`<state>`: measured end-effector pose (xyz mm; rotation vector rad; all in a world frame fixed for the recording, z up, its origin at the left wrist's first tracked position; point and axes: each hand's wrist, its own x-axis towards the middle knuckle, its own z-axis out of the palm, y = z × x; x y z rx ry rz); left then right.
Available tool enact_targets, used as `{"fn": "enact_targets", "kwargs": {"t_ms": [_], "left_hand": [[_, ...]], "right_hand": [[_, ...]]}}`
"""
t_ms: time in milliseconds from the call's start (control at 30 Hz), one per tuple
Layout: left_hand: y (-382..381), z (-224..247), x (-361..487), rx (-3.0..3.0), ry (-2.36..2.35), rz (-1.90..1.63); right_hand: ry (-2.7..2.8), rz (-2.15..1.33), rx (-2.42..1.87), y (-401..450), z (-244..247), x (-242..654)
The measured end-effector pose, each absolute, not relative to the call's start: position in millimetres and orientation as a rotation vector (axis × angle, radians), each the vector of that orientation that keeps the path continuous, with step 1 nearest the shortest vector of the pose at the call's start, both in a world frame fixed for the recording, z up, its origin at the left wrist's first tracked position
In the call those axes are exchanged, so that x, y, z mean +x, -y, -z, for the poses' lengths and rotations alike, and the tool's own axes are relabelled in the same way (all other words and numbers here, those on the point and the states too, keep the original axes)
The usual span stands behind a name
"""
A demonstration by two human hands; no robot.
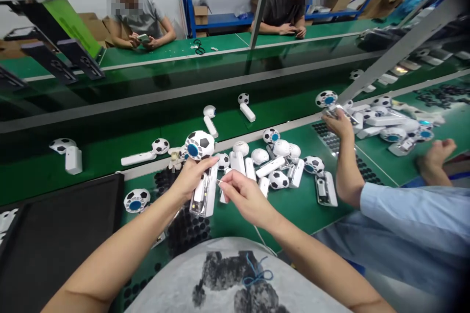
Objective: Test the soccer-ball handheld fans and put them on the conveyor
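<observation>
Long dark green conveyor belt runs across, w/ a few units on it. Nr side: green workbench. Far side: blue shelving rack, cardboard boxes on its lower shelf; contents can't be made out. Black tray at bottom L, on the bench. Centre R, a heap of white soccer-ball-headed units, balls & handles mixed.

Task unit = soccer-ball handheld, up over bench edge of belt, L of heap, blue disc on ball face. L hand grips it at the neck; handle casing uncovered, w/ white block & small yellow spots inside. R hand right beside, thumb & forefinger pinched on thin pale tip, too small to ID. Co-worker's hand on far R holds another unit. Black discs on bench, below handle.
</observation>
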<state>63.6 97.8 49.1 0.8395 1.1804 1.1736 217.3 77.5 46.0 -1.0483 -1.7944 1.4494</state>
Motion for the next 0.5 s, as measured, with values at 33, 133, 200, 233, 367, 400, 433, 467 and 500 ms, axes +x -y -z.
{"fn": "enact_targets", "kwargs": {"t_ms": [33,133,200,233,367,400,433,467,500], "left_hand": [[-95,-49,65,0.868,-1.176,-1.154],[-89,-51,69,0.979,-1.193,-1.151],[-87,-52,71,1.067,-1.208,-1.154],[-87,-52,72,1.115,-1.214,-1.145],[-85,-55,75,1.241,-1.215,-1.006],[-85,-55,75,1.24,-1.21,-0.978],[-85,-55,75,1.228,-1.208,-0.963],[-85,-54,76,1.212,-1.209,-0.952],[-84,-53,76,1.195,-1.212,-0.937]], "right_hand": [[1.784,-1.462,-1.032,-76,-46,217],[1.788,-1.503,-1.016,-72,-49,221],[1.827,-1.504,-1.046,-70,-52,224],[1.852,-1.498,-1.062,-69,-52,225],[1.918,-1.522,-1.098,-71,-50,228],[1.912,-1.549,-1.103,-71,-47,228],[1.893,-1.58,-1.106,-72,-45,228],[1.864,-1.614,-1.108,-72,-42,227],[1.831,-1.655,-1.106,-72,-39,227]]}}
